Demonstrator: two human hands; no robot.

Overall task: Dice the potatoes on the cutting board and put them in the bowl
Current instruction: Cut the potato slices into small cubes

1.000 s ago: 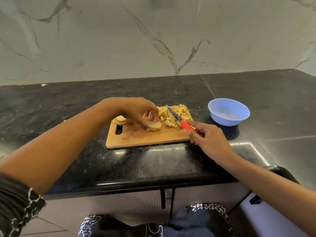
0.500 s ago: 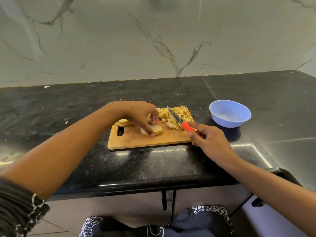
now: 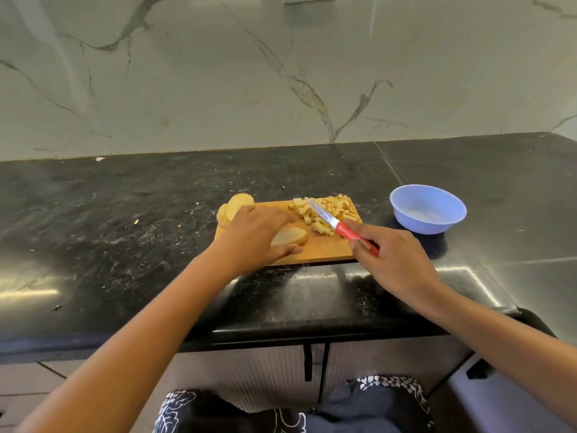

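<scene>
Potato slice (image 3: pixel 290 236), pale and round, lies flat on the rectangular wooden cutting board (image 3: pixel 324 250), pinched between thumb and fingers of the left hand (image 3: pixel 254 237). The right hand (image 3: pixel 395 260) grips a red-handled knife (image 3: pixel 342 229), its blade over the pile of yellow diced potato (image 3: pixel 329 212). A round blue plastic bowl (image 3: pixel 416 225) stands just right of the board.

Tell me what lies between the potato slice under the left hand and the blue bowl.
In the head view: the diced potato pile, the red-handled knife in the right hand, then bare black countertop.

Pale potato slice (image 3: pixel 288 236) flat on wooden cutting board (image 3: pixel 324 250), diced cubes (image 3: pixel 324 214) heaped behind, blue bowl (image 3: pixel 425 227) just right
</scene>
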